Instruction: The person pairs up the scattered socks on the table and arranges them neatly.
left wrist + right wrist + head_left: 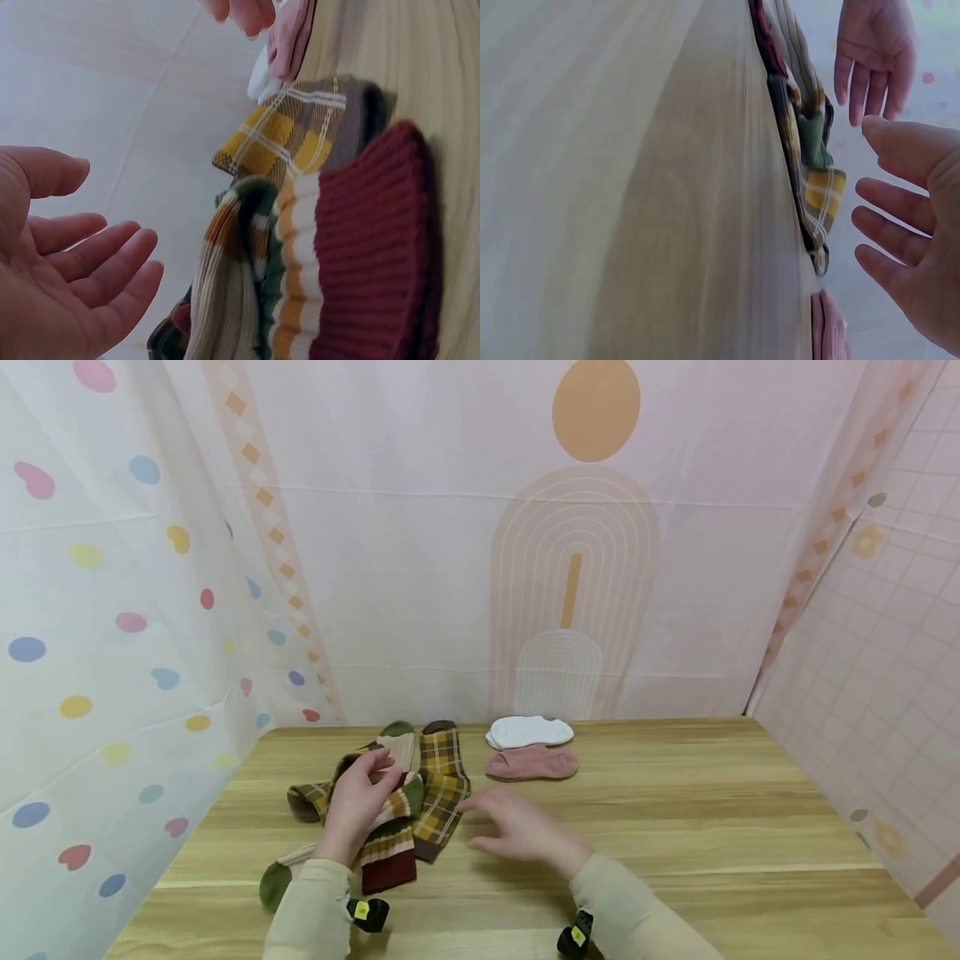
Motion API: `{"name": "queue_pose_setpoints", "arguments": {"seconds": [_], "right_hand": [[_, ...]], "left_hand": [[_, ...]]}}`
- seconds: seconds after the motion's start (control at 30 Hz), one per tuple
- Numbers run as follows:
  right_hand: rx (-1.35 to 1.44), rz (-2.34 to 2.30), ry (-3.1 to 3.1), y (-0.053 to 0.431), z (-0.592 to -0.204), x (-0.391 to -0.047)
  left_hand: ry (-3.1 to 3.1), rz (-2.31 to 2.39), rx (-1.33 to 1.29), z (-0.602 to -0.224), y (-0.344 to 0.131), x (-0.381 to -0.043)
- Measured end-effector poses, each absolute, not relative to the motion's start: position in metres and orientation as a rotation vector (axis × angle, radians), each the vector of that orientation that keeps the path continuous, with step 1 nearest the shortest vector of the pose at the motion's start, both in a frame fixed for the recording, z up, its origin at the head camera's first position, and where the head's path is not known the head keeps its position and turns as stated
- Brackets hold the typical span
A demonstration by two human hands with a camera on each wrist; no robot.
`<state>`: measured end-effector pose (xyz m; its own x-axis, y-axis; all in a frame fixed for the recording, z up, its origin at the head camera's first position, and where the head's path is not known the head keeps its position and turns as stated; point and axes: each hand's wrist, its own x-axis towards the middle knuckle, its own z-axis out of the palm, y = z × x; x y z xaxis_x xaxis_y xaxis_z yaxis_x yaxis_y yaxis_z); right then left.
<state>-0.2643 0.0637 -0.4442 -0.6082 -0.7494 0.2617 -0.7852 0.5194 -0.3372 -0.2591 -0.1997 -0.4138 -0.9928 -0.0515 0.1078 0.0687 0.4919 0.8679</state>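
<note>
A yellow and brown plaid sock (444,768) lies flat on the table, left of centre. Beside it is a striped ribbed sock (388,860) with a dark red cuff (375,247), partly over other socks in a loose heap. My left hand (362,797) hovers above this heap, fingers relaxed, holding nothing. To the right of the plaid sock, my right hand (525,831) hangs over the table with its fingers loosely bent and nothing in them. A green sock toe (276,885) sticks out by my left sleeve; the rest of that sock is partly hidden by the arm.
Toward the back of the table (712,827) lie a folded white sock pair (529,732) and, just in front of it, a folded pink sock pair (532,762). Patterned curtains (420,568) stand behind the table and along both sides.
</note>
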Motion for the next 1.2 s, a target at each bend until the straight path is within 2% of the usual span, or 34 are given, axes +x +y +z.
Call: {"name": "queue_pose_setpoints", "arguments": {"seconds": [0.4,0.97,1.2], "right_hand": [[1.481,0.482,-2.596,0.038,-0.448,-0.256],[1.691,0.15,-2.602,0.025,-0.453,-0.25],[1.682,0.219,-2.635,0.031,-0.451,-0.251]], "left_hand": [[-2.695,-0.966,-0.166,-0.414,-0.199,-0.263],[-2.713,-0.963,-0.197,-0.425,-0.195,-0.266],[-2.714,-0.954,-0.199,-0.426,-0.195,-0.266]]}}
